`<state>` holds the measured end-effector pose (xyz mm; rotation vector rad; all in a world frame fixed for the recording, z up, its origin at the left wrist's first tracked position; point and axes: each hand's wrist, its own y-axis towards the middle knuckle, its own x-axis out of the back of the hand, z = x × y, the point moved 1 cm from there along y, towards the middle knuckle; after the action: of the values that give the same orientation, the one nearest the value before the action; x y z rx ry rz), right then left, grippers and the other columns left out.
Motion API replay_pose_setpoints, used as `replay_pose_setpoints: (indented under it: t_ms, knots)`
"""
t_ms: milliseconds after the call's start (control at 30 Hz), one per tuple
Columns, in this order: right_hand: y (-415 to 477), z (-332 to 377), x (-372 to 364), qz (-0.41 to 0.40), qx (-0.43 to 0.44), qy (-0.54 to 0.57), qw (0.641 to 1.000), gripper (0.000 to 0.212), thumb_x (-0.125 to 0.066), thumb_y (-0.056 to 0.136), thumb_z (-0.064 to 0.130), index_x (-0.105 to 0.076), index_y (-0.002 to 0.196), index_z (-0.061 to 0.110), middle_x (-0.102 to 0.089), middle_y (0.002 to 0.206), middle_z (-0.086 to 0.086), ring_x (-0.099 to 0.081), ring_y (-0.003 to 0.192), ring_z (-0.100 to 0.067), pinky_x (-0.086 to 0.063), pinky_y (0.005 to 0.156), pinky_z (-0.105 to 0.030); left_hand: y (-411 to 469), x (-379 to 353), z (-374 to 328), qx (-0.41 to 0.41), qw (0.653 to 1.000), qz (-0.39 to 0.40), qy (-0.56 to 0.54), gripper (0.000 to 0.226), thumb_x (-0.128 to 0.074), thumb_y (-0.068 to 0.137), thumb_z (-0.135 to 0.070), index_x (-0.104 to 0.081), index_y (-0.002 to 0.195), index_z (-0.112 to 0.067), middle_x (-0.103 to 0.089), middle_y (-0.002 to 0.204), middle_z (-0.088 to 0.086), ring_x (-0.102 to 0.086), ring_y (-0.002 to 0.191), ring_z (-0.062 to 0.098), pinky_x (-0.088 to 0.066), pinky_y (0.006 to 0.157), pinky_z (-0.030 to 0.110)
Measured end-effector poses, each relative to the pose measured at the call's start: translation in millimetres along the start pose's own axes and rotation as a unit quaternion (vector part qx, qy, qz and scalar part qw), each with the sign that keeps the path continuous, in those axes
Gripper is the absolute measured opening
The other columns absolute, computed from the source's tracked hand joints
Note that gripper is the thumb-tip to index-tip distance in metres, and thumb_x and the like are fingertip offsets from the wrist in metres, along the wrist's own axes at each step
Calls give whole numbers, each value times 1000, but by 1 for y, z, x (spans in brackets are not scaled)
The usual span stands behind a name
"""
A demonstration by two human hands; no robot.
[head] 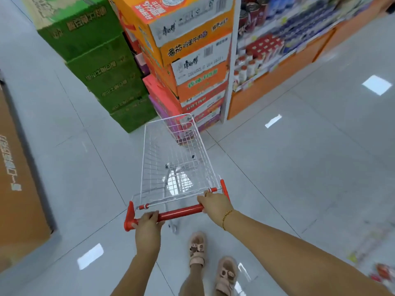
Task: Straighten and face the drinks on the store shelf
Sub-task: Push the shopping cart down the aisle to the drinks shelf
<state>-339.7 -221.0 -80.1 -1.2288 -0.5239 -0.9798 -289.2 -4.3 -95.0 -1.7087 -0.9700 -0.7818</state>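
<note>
A small white wire shopping cart (171, 159) with a red handle bar (181, 212) stands in front of me on the tiled floor; its basket holds nothing. My left hand (147, 226) grips the left end of the red bar. My right hand (214, 203) grips the right end. At the upper right an orange store shelf (275, 71) carries blurred rows of drinks: white bottles with red caps (248, 68), red packs and blue cans above them. The shelf is well beyond arm's reach.
A stack of green cartons (102, 67) and a stack of orange and pink noodle cartons (192, 60) stand just past the cart's front. A large brown carton (19, 178) lies at the left. Open tiled floor (310, 167) stretches to the right along the shelf.
</note>
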Motion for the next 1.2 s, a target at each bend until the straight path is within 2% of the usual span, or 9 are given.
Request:
replay_pose_setpoints:
  t_ms: [67, 167, 200, 300, 400, 500, 767, 1067, 1200]
  knots:
    - [-27, -8, -14, -7, -14, -3, 1000, 34, -61, 83, 3, -54, 115, 7, -58, 111, -17, -63, 86, -31, -45, 64, -32, -7, -7, -8, -47, 998, 21, 28, 33, -68, 85, -10, -65, 116, 0, -62, 118, 20, -61, 103, 39, -50, 85, 43]
    - [-54, -27, -34, -37, -60, 61, 996, 60, -92, 24, 12, -66, 77, 16, -64, 67, -10, -53, 34, -16, -29, 30, -16, -5, -13, -35, -92, 991, 51, 86, 35, -63, 89, -11, -62, 122, -2, -61, 124, 16, -56, 115, 35, -42, 97, 42]
    - [-61, -34, -36, -41, -67, 57, 995, 60, -92, 23, 11, -66, 77, 16, -63, 64, -9, -51, 32, -16, -25, 30, -15, -3, -15, -47, -110, 988, 59, 93, 35, -62, 90, -11, -61, 124, -2, -60, 126, 15, -53, 120, 34, -37, 102, 43]
    - [-80, -62, -25, -9, -101, 69, 992, 40, -73, 71, 3, -61, 108, 11, -62, 94, -16, -65, 65, -26, -33, 52, -24, 11, -21, -93, -156, 977, 84, 122, 31, -58, 92, -11, -61, 122, -2, -62, 125, 12, -46, 129, 30, -32, 104, 38]
    - [-88, -99, -11, -73, -164, 94, 979, 46, -84, 60, 10, -64, 101, 16, -62, 83, -8, -64, 60, -16, -38, 47, -19, 33, -26, -145, -184, 967, 104, 142, 24, -56, 93, -16, -63, 113, -4, -63, 109, 7, -54, 113, 25, -40, 83, 30]
    - [-86, -140, 2, -51, -185, 112, 975, 37, -48, 91, 3, -46, 126, 13, -53, 118, -12, -61, 95, -27, -46, 72, -30, 55, -31, -198, -213, 956, 117, 166, 22, -55, 93, -20, -62, 110, -8, -60, 103, 3, -57, 105, 22, -36, 75, 27]
    - [-64, -264, 53, -88, -265, 155, 948, 26, -45, 94, 10, -48, 120, 12, -53, 116, -11, -61, 96, -29, -49, 77, -33, 131, -54, -341, -276, 932, 131, 193, 10, -61, 89, -20, -63, 94, -12, -62, 91, 7, -61, 88, 27, -35, 68, 29]
    - [-39, -408, 128, -88, -308, 180, 930, 26, -47, 96, 21, -50, 121, 14, -54, 115, -9, -58, 98, -26, -44, 76, -28, 214, -81, -515, -335, 873, 170, 311, 20, -54, 94, -23, -61, 107, -9, -66, 106, 11, -62, 100, 28, -42, 97, 41]
    - [-31, -461, 148, -91, -326, 176, 924, 23, -49, 95, 17, -52, 118, 14, -55, 112, -9, -57, 94, -23, -42, 75, -26, 233, -90, -572, -351, 855, 173, 339, 20, -55, 94, -22, -60, 108, -9, -66, 108, 10, -62, 101, 28, -43, 96, 40]
